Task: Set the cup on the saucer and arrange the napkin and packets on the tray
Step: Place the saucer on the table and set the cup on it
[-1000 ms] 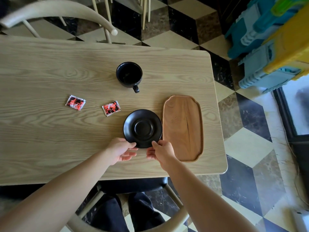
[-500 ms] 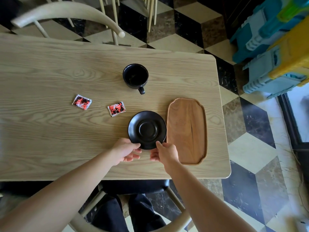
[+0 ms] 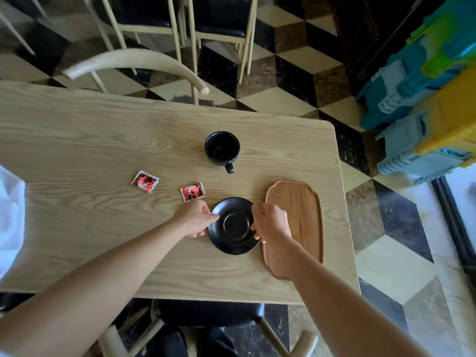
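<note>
I hold the black saucer [image 3: 235,225] with both hands at the near right of the bench [image 3: 90,155]. My left hand [image 3: 193,219] grips its left rim and my right hand [image 3: 271,222] its right rim. The saucer's near edge appears tilted or slightly raised; I cannot tell whether it is clear of the bench.

Judgement on the step: the saucer is being positioned, probably toward the wooden tray [image 3: 298,217] just beside it on the right. I should keep it level, grip evenly on both rims and set it down flat, leaving room on the tray for the packets.

Fingers: on each hand the fingers [image 3: 206,210] are curled and pinching the saucer rim, thumb over the top, not spread. Nothing else is held.

Task items: the black cup [image 3: 222,149] stands upright on the bench, far of the saucer and apart from it, handle pointing near. Two red packets [image 3: 193,192] lie on the bench left of the saucer, one just beside my left hand, the other farther left. A white object [image 3: 10,215] at the left edge may be the napkin; I cannot confirm it.
</note>
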`<state>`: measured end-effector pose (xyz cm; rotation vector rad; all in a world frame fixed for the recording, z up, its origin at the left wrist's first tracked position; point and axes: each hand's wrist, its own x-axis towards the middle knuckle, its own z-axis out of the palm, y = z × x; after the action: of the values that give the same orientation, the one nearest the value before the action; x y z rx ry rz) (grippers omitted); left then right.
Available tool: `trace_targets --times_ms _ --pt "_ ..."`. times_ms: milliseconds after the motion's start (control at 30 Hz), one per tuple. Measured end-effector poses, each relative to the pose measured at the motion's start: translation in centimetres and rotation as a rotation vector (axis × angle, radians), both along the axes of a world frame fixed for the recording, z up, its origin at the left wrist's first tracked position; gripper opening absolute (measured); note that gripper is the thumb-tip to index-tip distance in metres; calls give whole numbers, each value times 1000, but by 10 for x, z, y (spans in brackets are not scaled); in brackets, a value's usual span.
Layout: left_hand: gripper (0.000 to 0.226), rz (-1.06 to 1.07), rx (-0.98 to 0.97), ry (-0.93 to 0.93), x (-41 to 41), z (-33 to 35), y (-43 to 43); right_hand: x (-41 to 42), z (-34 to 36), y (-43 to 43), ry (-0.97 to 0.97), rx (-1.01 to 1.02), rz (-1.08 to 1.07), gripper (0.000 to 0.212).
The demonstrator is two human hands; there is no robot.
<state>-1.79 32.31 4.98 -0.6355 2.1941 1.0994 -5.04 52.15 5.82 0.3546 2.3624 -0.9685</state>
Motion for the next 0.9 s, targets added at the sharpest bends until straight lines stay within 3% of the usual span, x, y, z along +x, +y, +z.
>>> trace_targets --times_ms 267,467,700,900 --pt "33 140 -94 233 -70 2 -17 -90 4 -28 155 72 158 24" --pt "57 174 -162 291 -112 -19 -24 -137 -15 -47 213 30 220 39" --pt "88 263 -72 359 -142 -45 -23 -165 -40 -67 193 -39 274 90" --pt "99 302 65 386 -145 -52 -24 -168 -50 -72 159 -74 304 94"
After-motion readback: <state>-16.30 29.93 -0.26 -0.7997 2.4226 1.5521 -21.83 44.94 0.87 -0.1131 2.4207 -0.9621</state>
